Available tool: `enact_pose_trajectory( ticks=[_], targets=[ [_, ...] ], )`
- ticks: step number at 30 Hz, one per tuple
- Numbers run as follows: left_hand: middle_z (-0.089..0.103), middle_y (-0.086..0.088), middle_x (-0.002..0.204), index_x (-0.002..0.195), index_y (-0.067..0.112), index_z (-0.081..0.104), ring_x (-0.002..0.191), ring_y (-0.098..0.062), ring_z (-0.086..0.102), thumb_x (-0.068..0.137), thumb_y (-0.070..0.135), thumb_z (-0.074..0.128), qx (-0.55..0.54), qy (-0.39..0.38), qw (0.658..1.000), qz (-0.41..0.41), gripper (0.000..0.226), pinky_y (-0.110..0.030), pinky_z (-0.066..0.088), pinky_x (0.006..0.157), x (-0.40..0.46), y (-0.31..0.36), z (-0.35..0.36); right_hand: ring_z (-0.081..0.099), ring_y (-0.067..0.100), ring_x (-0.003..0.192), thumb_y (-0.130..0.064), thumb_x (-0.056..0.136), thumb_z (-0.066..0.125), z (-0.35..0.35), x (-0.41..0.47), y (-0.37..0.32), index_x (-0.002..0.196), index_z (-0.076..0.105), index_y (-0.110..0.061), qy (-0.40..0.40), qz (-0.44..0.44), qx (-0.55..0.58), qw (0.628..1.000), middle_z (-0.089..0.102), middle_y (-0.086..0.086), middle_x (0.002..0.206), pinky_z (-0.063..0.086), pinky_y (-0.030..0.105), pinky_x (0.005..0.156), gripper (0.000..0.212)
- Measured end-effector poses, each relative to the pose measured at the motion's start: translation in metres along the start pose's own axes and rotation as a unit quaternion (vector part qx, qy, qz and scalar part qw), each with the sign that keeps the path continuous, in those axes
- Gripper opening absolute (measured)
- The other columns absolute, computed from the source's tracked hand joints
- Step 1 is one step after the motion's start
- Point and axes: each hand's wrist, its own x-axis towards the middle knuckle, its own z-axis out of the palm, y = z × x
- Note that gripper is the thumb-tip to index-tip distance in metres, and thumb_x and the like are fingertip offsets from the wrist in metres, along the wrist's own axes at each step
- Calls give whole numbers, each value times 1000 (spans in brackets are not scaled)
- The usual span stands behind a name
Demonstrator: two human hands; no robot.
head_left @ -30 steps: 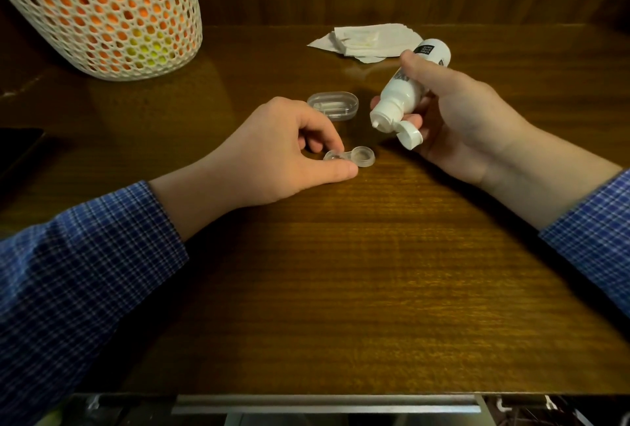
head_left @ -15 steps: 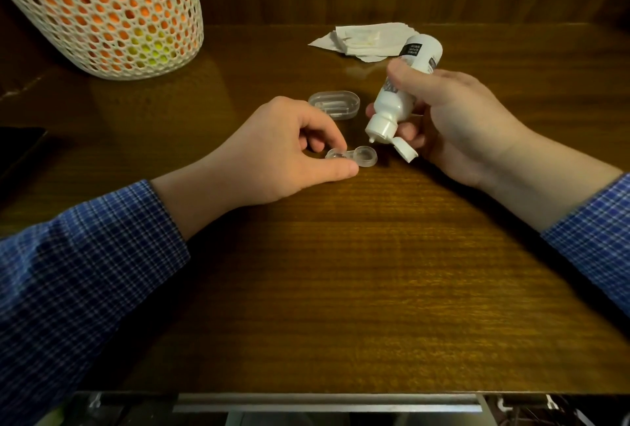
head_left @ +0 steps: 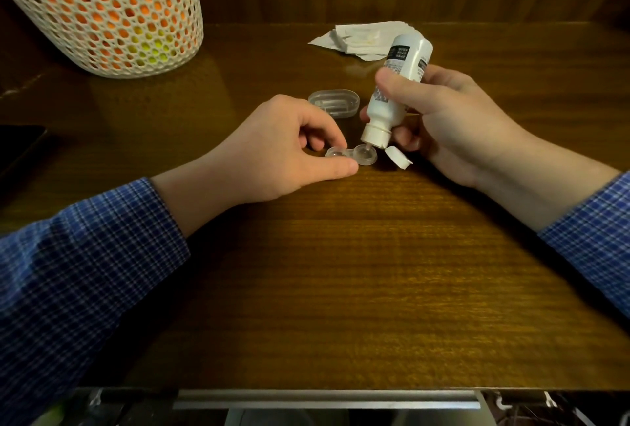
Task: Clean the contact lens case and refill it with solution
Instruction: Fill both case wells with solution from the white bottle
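**Ana:** On the brown wooden tabletop (head_left: 358, 272), just above the middle of the head view, lies the small clear plastic contact lens case (head_left: 353, 157) with its two round wells side by side. The left hand (head_left: 272, 152) pinches the left well between thumb and forefinger, the other fingers curled above it.

**Ben:** And the right hand (head_left: 453, 125)?

**Ana:** It grips the white plastic solution bottle (head_left: 397, 91), thumb across the front, fingers wrapped behind. The bottle is tipped nozzle-down, its base pointing to about one o'clock. The nozzle tip sits right over the right well; whether it touches I cannot tell. The white flip cap (head_left: 397, 159) hangs open at four o'clock from the nozzle, just beside the case.

**Ben:** Any liquid visible?

**Ana:** Too small to tell.

**Ben:** What else is on the table?

**Ana:** At eleven o'clock from the case, near it but apart, lies a clear oval plastic lid (head_left: 335, 102). At twelve o'clock, toward the back edge, lies a crumpled white tissue (head_left: 361, 38), partly behind the bottle's base. Far off at ten o'clock stands a white mesh basket (head_left: 102, 9) with orange and yellow-green showing through its holes. A dark flat object (head_left: 17, 149) lies at the nine o'clock edge. Both forearms wear blue checked sleeves (head_left: 85, 262).
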Motion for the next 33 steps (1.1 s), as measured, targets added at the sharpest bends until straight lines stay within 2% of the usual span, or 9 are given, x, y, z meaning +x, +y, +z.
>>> enact_pose_trajectory(
  ticks=[8, 13, 20, 23, 25, 27, 29, 31, 33],
  targets=[
    [66, 15, 91, 97, 33, 78, 84, 5, 58, 79, 47, 81, 0, -7, 1000, -5, 23, -12, 47, 65, 0, 1, -1, 50, 8, 46, -40, 97, 68, -2, 4, 2, 104, 65, -13, 18, 12, 21, 1000, 77, 6, 84, 39, 19, 44, 28],
    [65, 15, 94, 96, 35, 77, 88, 1, 59, 72, 56, 82, 10, -14, 1000, -19, 32, -17, 51, 66, -2, 5, -4, 51, 10, 54, -43, 97, 68, -7, 8, -1, 105, 62, -11, 32, 56, 92, 994, 75, 11, 91, 40, 25, 57, 34],
    [63, 17, 98, 94, 36, 75, 92, 6, 56, 63, 64, 81, 43, -31, 998, -22, 41, -16, 47, 66, -6, 12, -8, 48, 10, 50, -40, 95, 70, -9, 7, -3, 104, 62, -11, 33, 75, 139, 987, 69, 16, 96, 38, 25, 55, 32],
    [64, 16, 96, 92, 36, 75, 90, 4, 57, 64, 62, 80, 48, -36, 998, -17, 39, -17, 49, 64, -8, 15, -8, 50, 11, 55, -41, 95, 71, -10, 7, -4, 103, 62, -12, 31, 83, 144, 986, 70, 15, 96, 39, 24, 55, 32],
    [65, 14, 89, 91, 34, 76, 82, -3, 60, 66, 58, 80, 45, -41, 998, -6, 34, -19, 51, 61, -10, 17, -9, 50, 11, 56, -40, 94, 71, -11, 7, -4, 103, 61, -12, 31, 87, 149, 985, 70, 15, 96, 39, 24, 55, 31],
    [66, 12, 79, 91, 32, 78, 70, -9, 61, 75, 44, 83, 26, -57, 998, 18, 21, -18, 49, 57, -12, 21, -9, 49, 9, 51, -41, 94, 71, -11, 8, -4, 102, 60, -12, 30, 87, 150, 984, 67, 16, 98, 40, 23, 53, 32],
    [66, 14, 74, 90, 29, 79, 63, -7, 60, 81, 26, 83, 15, -72, 996, 49, 10, -14, 46, 55, -14, 23, -8, 49, 9, 49, -41, 95, 70, -11, 8, -4, 102, 60, -12, 30, 89, 151, 984, 65, 17, 99, 40, 23, 53, 32],
    [65, 14, 73, 85, 28, 78, 63, -8, 60, 82, 20, 81, 16, -62, 995, 71, 9, -14, 45, 55, -16, 24, -7, 48, 9, 49, -41, 95, 70, -12, 9, -4, 102, 61, -11, 29, 90, 157, 983, 63, 18, 100, 39, 25, 57, 32],
    [64, 14, 81, 84, 28, 73, 70, -11, 60, 80, 25, 81, 8, -26, 997, 78, 9, -17, 48, 58, -16, 23, -6, 47, 9, 47, -39, 96, 69, -12, 9, -4, 103, 60, -10, 28, 88, 163, 982, 63, 19, 99, 39, 25, 57, 31]
  ],
)
